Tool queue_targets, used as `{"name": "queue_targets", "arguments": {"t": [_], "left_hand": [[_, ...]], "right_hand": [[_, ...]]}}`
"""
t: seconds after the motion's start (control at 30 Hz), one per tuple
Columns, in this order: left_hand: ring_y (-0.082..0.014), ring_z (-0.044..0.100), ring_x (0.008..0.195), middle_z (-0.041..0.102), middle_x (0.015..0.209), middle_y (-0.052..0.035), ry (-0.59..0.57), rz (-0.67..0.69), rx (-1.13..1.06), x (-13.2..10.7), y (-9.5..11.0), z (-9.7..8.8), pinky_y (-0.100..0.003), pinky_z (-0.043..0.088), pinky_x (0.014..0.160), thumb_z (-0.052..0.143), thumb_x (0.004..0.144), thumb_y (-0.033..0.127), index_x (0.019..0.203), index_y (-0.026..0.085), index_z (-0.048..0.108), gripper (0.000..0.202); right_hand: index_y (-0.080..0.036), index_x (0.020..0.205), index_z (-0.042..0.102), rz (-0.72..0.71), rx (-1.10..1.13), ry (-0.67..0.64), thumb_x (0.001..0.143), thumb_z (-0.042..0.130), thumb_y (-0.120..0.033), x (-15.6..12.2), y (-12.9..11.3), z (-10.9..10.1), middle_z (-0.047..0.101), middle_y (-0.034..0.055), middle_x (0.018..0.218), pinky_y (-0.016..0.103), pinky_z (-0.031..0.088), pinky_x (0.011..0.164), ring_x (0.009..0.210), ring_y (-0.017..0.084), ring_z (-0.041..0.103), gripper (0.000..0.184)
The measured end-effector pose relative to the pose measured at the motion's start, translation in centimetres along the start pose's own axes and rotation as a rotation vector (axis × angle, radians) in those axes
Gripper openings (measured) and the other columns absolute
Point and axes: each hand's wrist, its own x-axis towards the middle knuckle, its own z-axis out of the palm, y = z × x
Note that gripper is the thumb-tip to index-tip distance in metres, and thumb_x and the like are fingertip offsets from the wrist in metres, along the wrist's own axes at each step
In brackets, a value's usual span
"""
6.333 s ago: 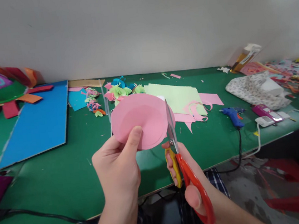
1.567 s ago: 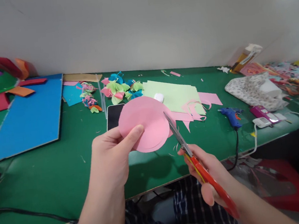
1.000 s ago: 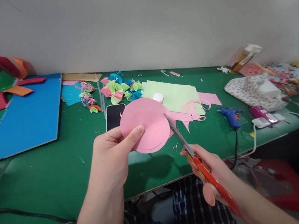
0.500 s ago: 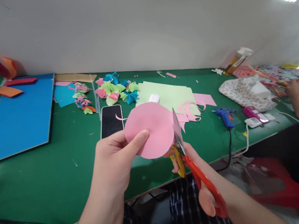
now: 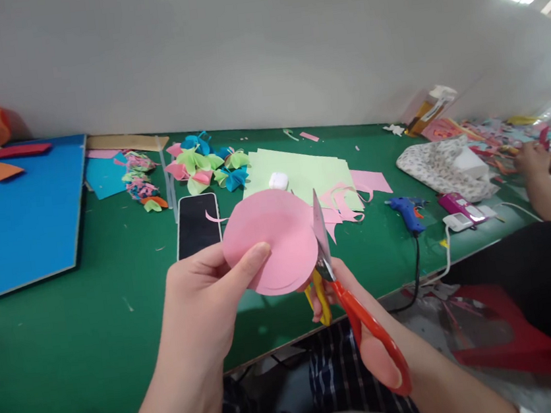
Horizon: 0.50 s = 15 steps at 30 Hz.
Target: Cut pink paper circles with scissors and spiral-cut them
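Between the thumb and fingers of my left hand (image 5: 210,293) is a round piece of pink paper (image 5: 278,232), with a thin curled strip hanging off its left edge. My right hand (image 5: 349,291) grips scissors (image 5: 362,316) with one red and one yellow handle; the thumb goes through the red loop. The blades stand apart at the right edge of the paper, one in front of it, the other mostly hidden behind. Beyond the paper lie light green sheets (image 5: 294,158) with pink offcuts (image 5: 342,202) and a white case (image 5: 278,181) on them.
A phone (image 5: 197,225), folded paper flowers (image 5: 201,162) and a blue board (image 5: 23,222) lie to the left. On the right are a blue glue gun (image 5: 408,212), a purple device (image 5: 462,206) and a floral cloth pouch (image 5: 443,167). A co-worker's hands (image 5: 534,164) work at far right.
The whole view has shifted slightly, so the table items sit further left. The scissor handles are a little closer together, with the blades still at the paper's right edge.
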Motion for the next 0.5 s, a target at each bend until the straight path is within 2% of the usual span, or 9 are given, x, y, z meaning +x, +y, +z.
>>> {"name": "queue_targets", "arguments": {"t": [0.2,0.33,0.5], "left_hand": [[-0.0121,0.047,0.060,0.056,0.055,0.0020,-0.003,0.005,0.010,-0.1,0.1,-0.1,-0.024,0.039,0.054,0.085,0.071,0.047,0.057,0.021,0.072,0.032],[-0.0109,0.044,0.057,0.053,0.052,0.0031,-0.006,0.028,0.049,-0.1,0.0,-0.1,-0.024,0.037,0.053,0.085,0.071,0.048,0.058,0.021,0.072,0.032],[-0.0107,0.045,0.057,0.056,0.053,0.0026,-0.010,0.019,0.069,-0.1,0.1,-0.1,-0.024,0.037,0.052,0.086,0.070,0.048,0.059,0.021,0.073,0.032]], "right_hand": [[-0.026,0.134,0.052,0.030,0.019,-0.064,0.032,0.051,-0.103,0.2,-0.6,-0.3,0.059,0.0076,0.107,0.032,0.045,0.064,0.074,0.018,0.050,0.128],[-0.025,0.137,0.049,0.033,0.002,-0.029,0.031,0.049,-0.104,0.3,-1.1,-0.1,0.057,0.0099,0.115,0.033,0.044,0.064,0.073,0.017,0.048,0.132],[-0.026,0.133,0.050,0.016,0.022,-0.017,0.028,0.049,-0.105,0.2,-1.1,0.1,0.055,0.0060,0.106,0.031,0.040,0.060,0.068,0.015,0.042,0.131]]}}
